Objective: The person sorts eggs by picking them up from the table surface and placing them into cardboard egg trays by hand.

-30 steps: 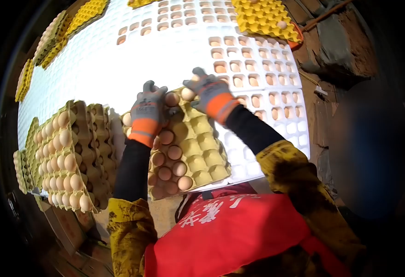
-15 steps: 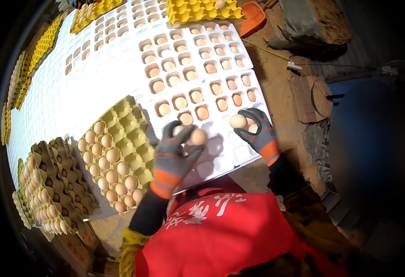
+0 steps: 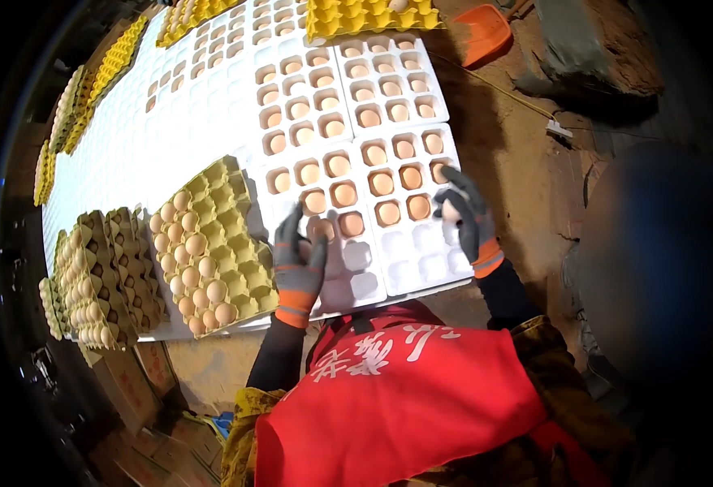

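Note:
My left hand [image 3: 298, 264], in a grey glove with an orange cuff, is over the near left part of the white foam egg tray [image 3: 336, 302]. Its fingers are curled around what looks like an egg [image 3: 305, 250], partly hidden. Just beyond its fingertips, an egg [image 3: 321, 229] and another egg [image 3: 350, 223] sit in pockets. My right hand [image 3: 472, 217], gloved alike, is at the tray's right edge with an egg [image 3: 451, 210] between thumb and fingers. Left of it, two eggs [image 3: 403, 209] lie in neighbouring pockets. The pockets nearest my body hold nothing.
A yellowish pulp tray [image 3: 239, 211], partly filled with eggs, lies left of my left hand. Stacked egg trays [image 3: 101, 280] stand further left. Yellow trays [image 3: 373, 18] are at the far side. An orange scoop [image 3: 484, 34] lies beyond the table's right edge.
Two eggs from my left hand and two from my right now rest in foam pockets. My left hand has drawn back slightly; my right hand has shifted slightly. The view has shifted a little.

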A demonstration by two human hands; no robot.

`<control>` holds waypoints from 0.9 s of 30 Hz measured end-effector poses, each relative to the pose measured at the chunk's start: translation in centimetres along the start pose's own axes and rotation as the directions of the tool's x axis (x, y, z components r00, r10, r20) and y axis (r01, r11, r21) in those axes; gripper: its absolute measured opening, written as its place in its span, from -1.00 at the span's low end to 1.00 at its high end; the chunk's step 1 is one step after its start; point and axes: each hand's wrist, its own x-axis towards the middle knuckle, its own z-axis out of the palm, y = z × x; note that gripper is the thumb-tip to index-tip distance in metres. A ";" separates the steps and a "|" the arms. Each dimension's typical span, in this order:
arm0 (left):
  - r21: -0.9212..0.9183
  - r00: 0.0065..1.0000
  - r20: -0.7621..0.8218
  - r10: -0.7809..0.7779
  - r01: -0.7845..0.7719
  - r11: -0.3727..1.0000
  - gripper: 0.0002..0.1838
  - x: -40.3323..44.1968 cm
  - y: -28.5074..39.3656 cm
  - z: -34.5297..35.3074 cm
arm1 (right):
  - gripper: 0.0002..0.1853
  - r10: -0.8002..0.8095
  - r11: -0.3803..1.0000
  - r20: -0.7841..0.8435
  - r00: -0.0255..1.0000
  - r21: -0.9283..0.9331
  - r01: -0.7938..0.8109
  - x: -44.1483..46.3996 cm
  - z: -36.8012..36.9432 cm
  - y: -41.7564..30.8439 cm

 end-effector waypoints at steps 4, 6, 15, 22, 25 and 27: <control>0.025 0.942 -0.296 0.155 -0.154 0.988 -0.48 2.4 -2.6 0.7 | -0.58 -0.383 0.578 0.210 0.900 -0.705 0.411 0.7 -1.2 1.3; 0.099 0.953 -0.246 0.179 -0.159 0.982 -0.46 4.6 -4.9 1.5 | -0.53 -0.336 0.292 0.357 0.871 -0.840 0.457 0.2 -0.7 2.6; 0.212 0.970 -0.029 0.243 -0.232 0.949 -0.39 -0.3 -0.5 -6.4 | -0.51 -0.371 0.363 0.347 0.861 -0.799 0.479 -0.8 7.4 -2.7; 0.458 0.999 0.038 -0.029 0.008 0.889 -0.36 -9.7 -6.7 -25.3 | -0.56 -0.129 0.628 0.844 0.520 -0.337 0.702 -6.9 29.5 -2.2; 0.667 0.942 0.335 0.019 -0.251 0.701 -0.47 -9.1 -7.4 -26.2 | -0.63 0.034 0.331 0.890 0.455 -0.439 0.835 -8.9 35.9 0.5; 0.596 0.931 0.360 0.053 -0.274 0.755 -0.53 -8.6 -9.3 -26.3 | -0.58 0.087 0.402 0.863 0.498 -0.488 0.775 -9.5 37.6 0.9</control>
